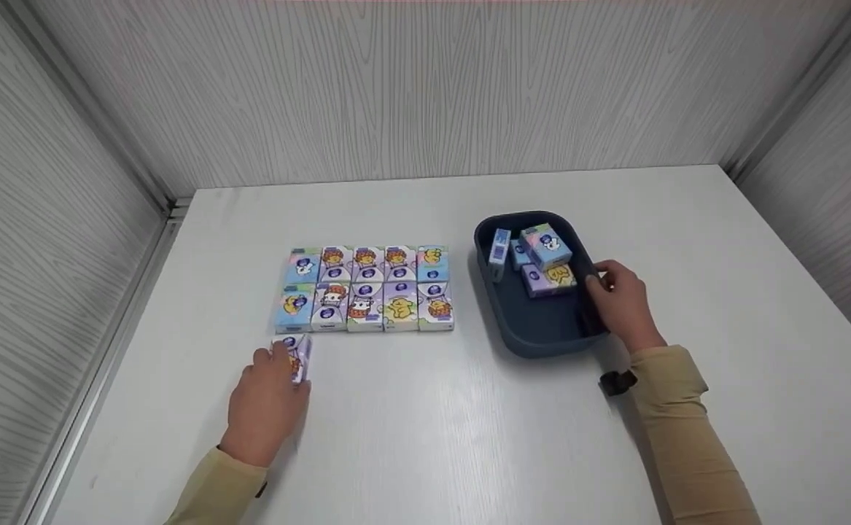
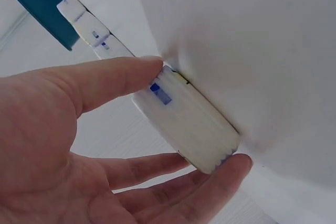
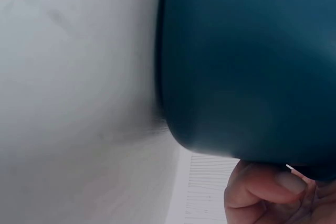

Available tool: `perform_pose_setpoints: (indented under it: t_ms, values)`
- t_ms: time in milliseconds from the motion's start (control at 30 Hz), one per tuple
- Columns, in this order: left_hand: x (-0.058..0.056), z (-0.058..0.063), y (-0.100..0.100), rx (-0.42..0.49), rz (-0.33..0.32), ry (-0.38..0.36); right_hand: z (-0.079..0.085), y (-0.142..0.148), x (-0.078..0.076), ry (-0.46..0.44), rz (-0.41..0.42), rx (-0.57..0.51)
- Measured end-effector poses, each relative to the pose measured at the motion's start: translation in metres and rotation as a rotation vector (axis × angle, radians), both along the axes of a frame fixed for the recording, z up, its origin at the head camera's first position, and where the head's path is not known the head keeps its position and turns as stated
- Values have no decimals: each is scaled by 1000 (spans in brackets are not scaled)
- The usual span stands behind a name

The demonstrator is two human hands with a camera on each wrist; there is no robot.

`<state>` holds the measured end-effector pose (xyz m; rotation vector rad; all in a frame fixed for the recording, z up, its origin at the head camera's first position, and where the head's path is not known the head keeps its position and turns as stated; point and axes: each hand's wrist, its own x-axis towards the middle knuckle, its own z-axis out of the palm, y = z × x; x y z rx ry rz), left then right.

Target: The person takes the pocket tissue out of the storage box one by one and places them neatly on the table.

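Note:
My left hand pinches a small purple-and-white pocket tissue pack between thumb and fingers, just in front of the left end of a block of packs. In the left wrist view the pack shows its white side, with the thumb at one end and fingertips at the other. The block is two rows of cartoon-printed tissue packs, laid side by side. My right hand grips the right rim of a dark blue plastic bin. Several tissue packs lie jumbled toward the bin's far end.
The white table carries everything. A grey wood-grain panel rises behind it, with similar panels at the left and right. The bin stands to the right of the block, a narrow gap between them.

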<state>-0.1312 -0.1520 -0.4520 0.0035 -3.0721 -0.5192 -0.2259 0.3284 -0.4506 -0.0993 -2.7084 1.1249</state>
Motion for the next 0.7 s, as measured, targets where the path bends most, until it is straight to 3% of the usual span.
perform_pose_setpoints:
  t_ms: [333, 700]
  values:
    - [-8, -1, -1, 9, -3, 12, -1, 0, -1, 19, 4, -3]
    - [-8, -2, 2, 3, 9, 27, -1, 0, 0, 19, 0, 2]
